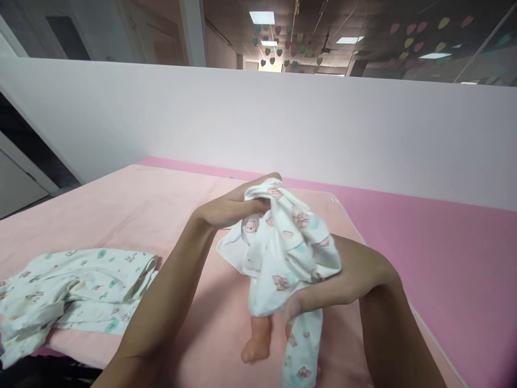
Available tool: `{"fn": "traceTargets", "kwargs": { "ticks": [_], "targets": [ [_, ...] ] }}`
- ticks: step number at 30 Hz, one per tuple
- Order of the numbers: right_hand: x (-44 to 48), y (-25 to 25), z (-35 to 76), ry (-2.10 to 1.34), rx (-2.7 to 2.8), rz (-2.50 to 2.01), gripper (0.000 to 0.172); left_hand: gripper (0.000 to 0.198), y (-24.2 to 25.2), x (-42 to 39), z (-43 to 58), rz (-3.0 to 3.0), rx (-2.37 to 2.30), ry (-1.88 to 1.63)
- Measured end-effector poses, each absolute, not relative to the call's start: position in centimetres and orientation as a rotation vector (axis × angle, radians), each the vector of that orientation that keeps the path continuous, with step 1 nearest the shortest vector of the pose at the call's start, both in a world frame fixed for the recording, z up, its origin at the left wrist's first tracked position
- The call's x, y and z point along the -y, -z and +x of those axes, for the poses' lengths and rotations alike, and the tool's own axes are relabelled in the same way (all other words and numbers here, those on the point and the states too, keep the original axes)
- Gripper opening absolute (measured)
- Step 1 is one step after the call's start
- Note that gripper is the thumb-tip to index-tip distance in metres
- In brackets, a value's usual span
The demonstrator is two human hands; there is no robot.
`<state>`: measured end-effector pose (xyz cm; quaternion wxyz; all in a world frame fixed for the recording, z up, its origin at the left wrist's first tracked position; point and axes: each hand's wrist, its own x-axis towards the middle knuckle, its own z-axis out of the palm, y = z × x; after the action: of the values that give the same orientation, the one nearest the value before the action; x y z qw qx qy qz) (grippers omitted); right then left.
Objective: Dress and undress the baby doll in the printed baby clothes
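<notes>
Item: baby garment (283, 253), judged soft, light, limp. Above the doll (257, 339), my left hand (236, 207) pinches its bunched top; my right hand (351, 277) clasps its lower folds.

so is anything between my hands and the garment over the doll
Nothing visible. The left hand pinches the garment at its top and the right hand grips its lower side, so both touch it directly. A doll's leg sticks out beneath.
</notes>
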<state>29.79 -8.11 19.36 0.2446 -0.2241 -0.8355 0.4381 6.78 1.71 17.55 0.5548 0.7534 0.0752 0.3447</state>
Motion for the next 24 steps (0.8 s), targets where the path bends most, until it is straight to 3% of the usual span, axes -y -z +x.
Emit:
{"fn": "traceTargets", "kwargs": {
  "ticks": [4, 9, 13, 17, 19, 24],
  "targets": [
    [7.5, -18.5, 31.7, -1.191, 2.021, -0.612, 0.031, 0.042, -17.9, -0.8, 7.0, 1.809, -0.272, -0.695],
    [7.7, -18.1, 32.5, -1.106, 1.856, -0.665, 0.047, 0.052, -17.7, -1.0, 6.5, 1.905, -0.202, -0.581],
    [7.7, -19.1, 31.4, -1.234, 2.122, -0.636, 0.028, 0.048, -17.1, -1.3, 7.0, 1.831, -0.256, -0.920],
    [6.1, -19.0, 32.0, -1.377, 2.268, -0.352, 0.022, 0.042, -17.2, -0.7, 8.2, 1.863, -0.303, -0.848],
    [5.4, -18.7, 33.1, -1.362, 2.258, -0.352, 0.027, 0.040, -17.4, -0.4, 8.6, 1.861, -0.334, -0.821],
    [5.7, -19.3, 35.0, -1.138, 2.218, -0.891, 0.048, 0.036, -17.9, 0.1, 9.1, 1.881, -0.387, -0.762]
  ]
}}
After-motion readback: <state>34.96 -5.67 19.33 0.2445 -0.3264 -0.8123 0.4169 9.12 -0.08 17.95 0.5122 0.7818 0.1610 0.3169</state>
